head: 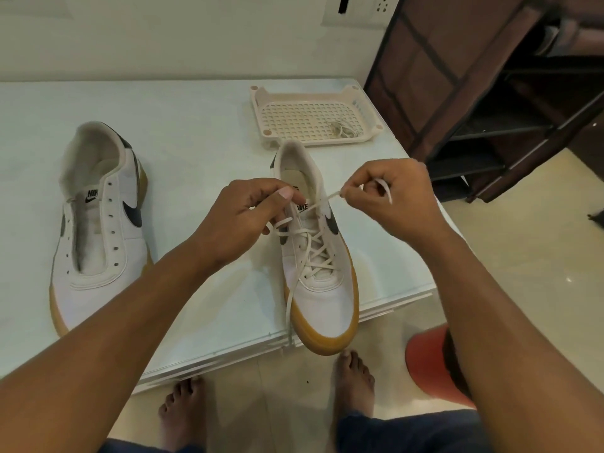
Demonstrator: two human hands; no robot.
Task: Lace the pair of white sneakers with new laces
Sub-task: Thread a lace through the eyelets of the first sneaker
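Two white sneakers with gum soles lie on the white table [196, 132]. The left sneaker [98, 230] has bare eyelets and no lace. The right sneaker [322, 279] sits near the table's front corner with a white lace [310, 253] crossed through most eyelets. My left hand [242, 220] pinches the lace at the sneaker's tongue. My right hand [392, 197] pinches the other lace end and pulls it taut up to the right, its tip curling by my fingers. One loose lace end hangs over the toe and off the table edge.
A cream perforated plastic tray [313, 117] stands behind the right sneaker, holding a bundled lace [343, 128]. A dark metal rack [490, 93] stands to the right. A red stool [431, 364] is under my right forearm; my bare feet are on the tiled floor.
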